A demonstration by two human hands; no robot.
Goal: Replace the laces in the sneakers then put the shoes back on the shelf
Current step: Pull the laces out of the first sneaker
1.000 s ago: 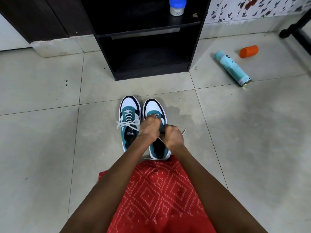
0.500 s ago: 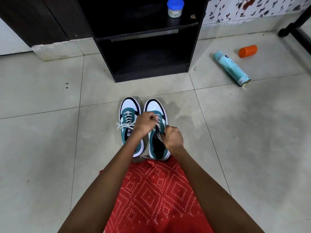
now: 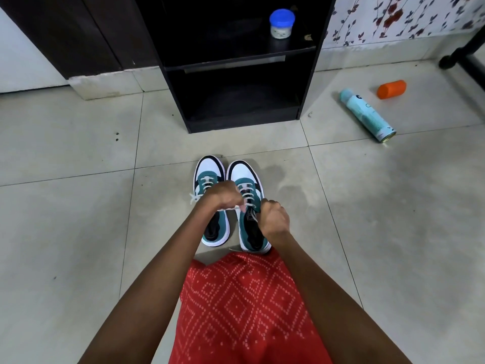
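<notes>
Sneakers stand side by side on the tiled floor (image 3: 78, 206) at the middle of the head view, toes pointing to 12 o'clock toward the black shelf unit (image 3: 178, 95). The left sneaker (image 3: 210, 170) is teal, white and black and carries a tied lace (image 3: 194, 198) whose loops stick out at its 9 o'clock side. The right sneaker (image 3: 242, 172) sits just beside it, at its 3 o'clock.

The left grip (image 3: 220, 197) hovers over the gap between the two shoes, fingers curled inward, pinching a white lace (image 3: 248, 195) that runs from the right sneaker's eyelets. The right grip (image 3: 274, 219) is clenched into a fist over the right sneaker's tongue, at 4 o'clock from the left grip, and the same lace disappears under its fingers. The two grips are near each other but apart.

A red patterned cloth (image 3: 244, 306) covers the lap at 6 o'clock, its edge touching the right sneaker's heel. On the upper shelf board stands a small jar (image 3: 282, 23) with a blue lid. At 2 o'clock from the shoes a pale blue spray can (image 3: 367, 115) lies on its side on the floor, with an orange cap (image 3: 391, 89) just beyond it.
</notes>
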